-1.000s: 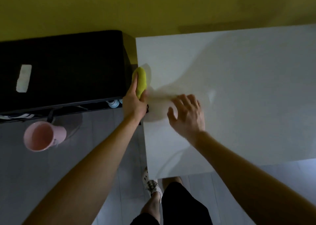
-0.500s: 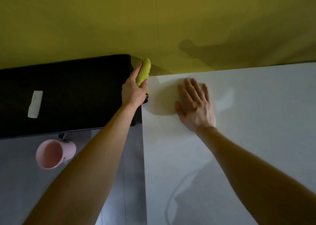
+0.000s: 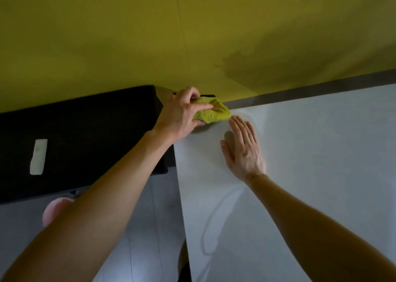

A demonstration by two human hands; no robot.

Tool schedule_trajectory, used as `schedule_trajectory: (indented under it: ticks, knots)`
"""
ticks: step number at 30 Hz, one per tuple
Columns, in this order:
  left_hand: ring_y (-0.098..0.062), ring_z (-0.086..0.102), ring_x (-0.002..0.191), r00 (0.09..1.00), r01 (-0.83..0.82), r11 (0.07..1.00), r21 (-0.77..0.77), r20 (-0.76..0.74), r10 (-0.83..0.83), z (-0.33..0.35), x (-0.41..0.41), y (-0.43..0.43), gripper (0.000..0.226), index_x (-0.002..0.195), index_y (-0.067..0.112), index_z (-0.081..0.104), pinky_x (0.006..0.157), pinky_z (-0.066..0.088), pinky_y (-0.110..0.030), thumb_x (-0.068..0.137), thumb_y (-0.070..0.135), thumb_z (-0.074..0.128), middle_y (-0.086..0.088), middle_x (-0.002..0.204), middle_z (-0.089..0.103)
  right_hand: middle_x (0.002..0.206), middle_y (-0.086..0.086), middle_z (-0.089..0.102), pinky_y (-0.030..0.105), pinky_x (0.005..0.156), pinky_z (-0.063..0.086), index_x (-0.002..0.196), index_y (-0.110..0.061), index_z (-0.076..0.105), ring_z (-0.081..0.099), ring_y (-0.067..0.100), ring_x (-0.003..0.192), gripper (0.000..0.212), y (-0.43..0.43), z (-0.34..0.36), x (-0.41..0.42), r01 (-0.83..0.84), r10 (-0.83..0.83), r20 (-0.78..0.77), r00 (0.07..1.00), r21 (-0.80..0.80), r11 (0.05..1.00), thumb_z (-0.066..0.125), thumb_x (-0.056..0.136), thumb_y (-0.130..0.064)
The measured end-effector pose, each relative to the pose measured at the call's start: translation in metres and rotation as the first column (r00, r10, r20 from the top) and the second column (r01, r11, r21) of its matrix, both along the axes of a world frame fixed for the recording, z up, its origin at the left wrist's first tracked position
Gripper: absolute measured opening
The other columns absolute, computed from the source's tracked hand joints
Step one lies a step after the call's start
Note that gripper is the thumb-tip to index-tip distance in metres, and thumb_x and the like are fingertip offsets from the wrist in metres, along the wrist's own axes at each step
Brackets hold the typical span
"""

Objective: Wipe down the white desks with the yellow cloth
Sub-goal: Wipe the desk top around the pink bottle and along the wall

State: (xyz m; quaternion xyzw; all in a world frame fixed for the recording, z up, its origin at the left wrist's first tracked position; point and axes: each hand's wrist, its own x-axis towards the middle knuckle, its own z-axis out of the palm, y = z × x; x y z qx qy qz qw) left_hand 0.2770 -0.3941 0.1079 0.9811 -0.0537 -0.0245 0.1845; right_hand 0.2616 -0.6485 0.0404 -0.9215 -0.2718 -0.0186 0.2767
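Yellow cloth: nubby terry, bunched into a wad, at the far left corner of the smooth, glossy white bench, gripped by the left hand with fingers curled over it. Right hand: flat, fingers straight, palm down on the bench just beside the cloth. Adjacent: matte black rectangular cabinet bearing a pale strip; rounded pink cup on grey floor.

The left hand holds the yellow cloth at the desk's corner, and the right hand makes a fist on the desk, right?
No fist: the head view shows the right hand lying flat on the desk, fingers straight. The left hand does hold the yellow cloth at the corner.
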Motion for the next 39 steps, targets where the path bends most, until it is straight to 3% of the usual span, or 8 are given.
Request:
schedule_trajectory:
  ticks: [5,9,13,16,21,27,34,39]
  knots:
    - [-0.029,0.058,0.145,0.964,-0.083,0.996,-0.028,0.25,0.087,-0.024,-0.043,0.008,0.054,0.132,0.02,0.075,0.128,0.028,-0.063,0.086,0.045,0.087,-0.002,0.138,0.071,0.146,0.011,0.066,0.051,0.108,0.056,0.156,-0.008,0.051,0.063,0.032,0.134,0.049,0.028,0.036,0.022,0.246,-0.247,-0.029,0.968,0.268,0.932,0.056,0.112,-0.031]
    - [-0.04,0.057,0.139,0.898,-0.25,0.959,-0.131,0.34,0.28,-0.034,-0.088,0.002,0.053,0.132,0.007,0.072,0.124,0.035,-0.063,0.089,0.036,0.082,-0.018,0.141,0.062,0.162,0.004,0.056,0.051,0.126,0.033,0.154,-0.028,0.058,0.049,0.028,0.152,0.059,0.106,0.044,0.063,-0.171,0.169,-0.046,0.985,-0.049,0.984,0.034,0.112,-0.061]
    - [-0.042,0.056,0.132,0.783,-0.514,0.834,-0.199,0.289,0.551,-0.041,-0.113,0.0,0.037,0.124,0.002,0.065,0.117,0.042,-0.057,0.093,0.02,0.073,-0.022,0.137,0.058,0.114,-0.003,0.076,0.045,0.1,0.044,0.12,-0.034,0.07,0.068,0.027,0.111,0.072,0.119,0.021,0.069,-0.292,0.285,-0.077,0.955,-0.378,0.878,0.015,0.106,-0.077]
    - [-0.043,0.056,0.13,0.855,-0.402,0.905,-0.141,0.295,0.426,-0.045,-0.102,-0.022,0.033,0.122,0.001,0.064,0.116,0.041,-0.063,0.095,0.019,0.072,-0.023,0.133,0.058,0.093,0.006,0.076,0.044,0.088,0.046,0.093,-0.024,0.07,0.071,0.035,0.094,0.064,0.071,0.024,0.097,-0.105,0.119,0.013,0.993,-0.384,0.917,0.028,0.107,-0.07]
    - [-0.041,0.055,0.136,0.925,-0.269,0.948,-0.172,0.228,0.304,-0.069,-0.105,-0.06,0.023,0.112,0.003,0.068,0.118,0.042,-0.06,0.094,0.017,0.069,-0.02,0.125,0.063,0.098,0.011,0.075,0.047,0.093,0.042,0.102,-0.024,0.065,0.07,0.038,0.094,0.05,0.043,0.037,0.126,0.021,-0.079,-0.093,0.992,-0.507,0.862,0.029,0.114,-0.057]
    - [-0.04,0.063,0.122,0.899,-0.317,0.937,-0.146,0.268,0.346,-0.076,-0.109,-0.057,0.007,0.096,0.013,0.072,0.11,0.044,-0.054,0.094,0.02,0.07,-0.013,0.12,0.068,0.114,0.005,0.06,0.047,0.075,0.049,0.143,-0.032,0.052,0.068,0.036,0.1,0.057,0.132,0.043,0.108,-0.445,0.341,-0.286,0.896,-0.553,0.705,0.016,0.11,-0.061]
    - [-0.036,0.065,0.109,0.871,-0.332,0.931,-0.154,0.329,0.365,-0.073,-0.108,-0.057,0.009,0.094,0.017,0.075,0.107,0.046,-0.051,0.096,0.024,0.071,-0.007,0.111,0.071,0.123,0.005,0.071,0.039,0.078,0.045,0.105,-0.031,0.057,0.065,0.034,0.113,0.064,0.054,0.05,0.137,-0.307,0.115,-0.343,0.932,-0.582,0.753,0.021,0.103,-0.084]
    - [-0.032,0.064,0.103,0.873,-0.333,0.931,-0.147,0.326,0.363,-0.073,-0.111,-0.059,0.007,0.094,0.018,0.075,0.099,0.046,-0.045,0.095,0.024,0.073,-0.006,0.112,0.07,0.113,0.01,0.074,0.043,0.092,0.048,0.097,-0.026,0.062,0.067,0.035,0.107,0.06,0.033,0.059,0.143,-0.198,0.026,-0.264,0.964,-0.65,0.734,0.022,0.111,-0.068]
